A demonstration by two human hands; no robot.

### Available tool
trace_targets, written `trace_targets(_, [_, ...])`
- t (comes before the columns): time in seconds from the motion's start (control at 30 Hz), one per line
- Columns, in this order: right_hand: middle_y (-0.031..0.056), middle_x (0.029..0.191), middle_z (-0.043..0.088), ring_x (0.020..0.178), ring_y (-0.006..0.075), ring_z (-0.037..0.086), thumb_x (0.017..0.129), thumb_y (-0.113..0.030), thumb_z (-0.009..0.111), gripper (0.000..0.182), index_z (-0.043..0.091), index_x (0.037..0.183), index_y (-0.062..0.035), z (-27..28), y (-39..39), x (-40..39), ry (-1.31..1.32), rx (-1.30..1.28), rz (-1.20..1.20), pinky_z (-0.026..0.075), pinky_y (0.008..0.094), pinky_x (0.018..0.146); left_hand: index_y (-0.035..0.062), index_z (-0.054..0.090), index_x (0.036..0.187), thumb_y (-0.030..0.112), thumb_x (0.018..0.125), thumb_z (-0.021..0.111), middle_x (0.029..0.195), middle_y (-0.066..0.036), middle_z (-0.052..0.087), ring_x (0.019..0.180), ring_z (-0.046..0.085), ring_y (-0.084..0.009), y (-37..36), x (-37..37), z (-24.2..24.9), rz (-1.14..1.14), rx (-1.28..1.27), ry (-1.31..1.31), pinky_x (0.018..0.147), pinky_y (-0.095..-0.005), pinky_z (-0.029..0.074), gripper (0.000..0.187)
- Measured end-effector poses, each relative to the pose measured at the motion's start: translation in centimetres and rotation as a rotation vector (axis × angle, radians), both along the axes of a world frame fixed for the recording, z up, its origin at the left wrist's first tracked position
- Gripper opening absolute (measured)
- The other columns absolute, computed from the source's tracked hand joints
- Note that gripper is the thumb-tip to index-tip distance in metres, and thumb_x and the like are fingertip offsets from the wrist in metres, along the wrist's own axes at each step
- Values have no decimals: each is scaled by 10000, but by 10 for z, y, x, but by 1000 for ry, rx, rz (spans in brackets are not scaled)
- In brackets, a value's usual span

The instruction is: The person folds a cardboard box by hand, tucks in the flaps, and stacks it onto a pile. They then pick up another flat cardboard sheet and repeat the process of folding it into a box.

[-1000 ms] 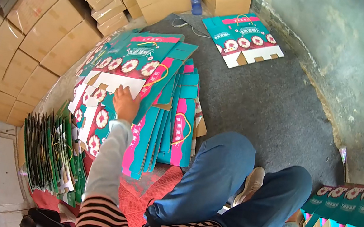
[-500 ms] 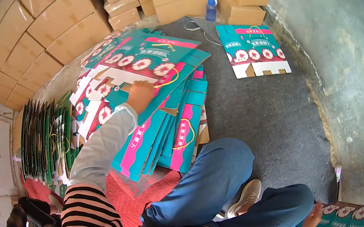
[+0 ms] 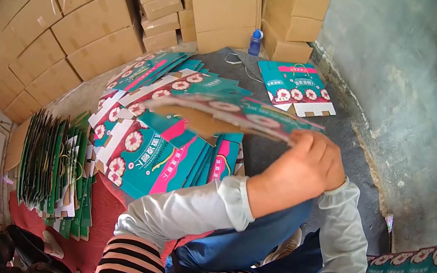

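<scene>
My left hand [image 3: 288,177] is closed on the right edge of a teal and pink printed carton [image 3: 256,118], blurred by motion and seen nearly edge-on. Right beside it, my right hand [image 3: 333,161] has its fingers curled at the same edge, partly hidden behind the left. Under the carton's left part lies a pile of flat teal cartons [image 3: 141,149] with pink bands, round white-and-red pictures and cord handles. Another flat carton [image 3: 294,85] lies apart on the dark mat.
Brown boxes [image 3: 95,29] are stacked at the back and left. A blue bottle [image 3: 255,44] stands near them. Green folded cartons [image 3: 54,167] stand upright at the left on a red cloth [image 3: 103,204]. More teal cartons [image 3: 409,272] stand at the lower right, beside the wall [image 3: 370,58].
My left hand has carried a carton from the pile to the right. My right hand has risen from beside my knee to meet it. The view has shifted slightly.
</scene>
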State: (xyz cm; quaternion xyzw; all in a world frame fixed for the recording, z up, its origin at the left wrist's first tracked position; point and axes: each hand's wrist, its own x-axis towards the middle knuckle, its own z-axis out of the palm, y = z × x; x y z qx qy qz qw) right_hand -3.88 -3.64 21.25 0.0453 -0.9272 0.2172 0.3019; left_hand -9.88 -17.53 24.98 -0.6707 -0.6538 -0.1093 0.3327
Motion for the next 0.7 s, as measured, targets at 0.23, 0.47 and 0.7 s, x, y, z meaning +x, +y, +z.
trace_targets(0.23, [21, 834, 634, 763, 76, 541, 870, -185, 655, 227, 660, 990, 8, 7, 37, 68, 173, -789, -479, 443, 226, 684, 6, 572, 1070, 46, 739, 696, 1184, -188, 523, 963, 571, -311, -22, 17, -14, -247, 349, -723, 805, -373, 480, 356])
trace_targets(0.47, [54, 909, 655, 842, 109, 566, 872, -279, 642, 354, 639, 1024, 41, -39, 11, 140, 596, -815, -854, 460, 264, 743, -7, 423, 1248, 164, 836, 662, 1231, -161, 468, 1021, 537, -252, 22, 41, -70, -243, 177, -1479, 833, -347, 466, 507])
trace_targets(0.7, [54, 971, 634, 894, 119, 555, 900, -262, 600, 341, 622, 1055, 40, -129, -82, 190, 523, -1069, -931, 440, 269, 794, -129, 277, 1299, 262, 823, 647, 1307, -303, 340, 1234, 337, -408, 76, 92, -130, -105, 203, -1357, 1047, -442, 278, 719])
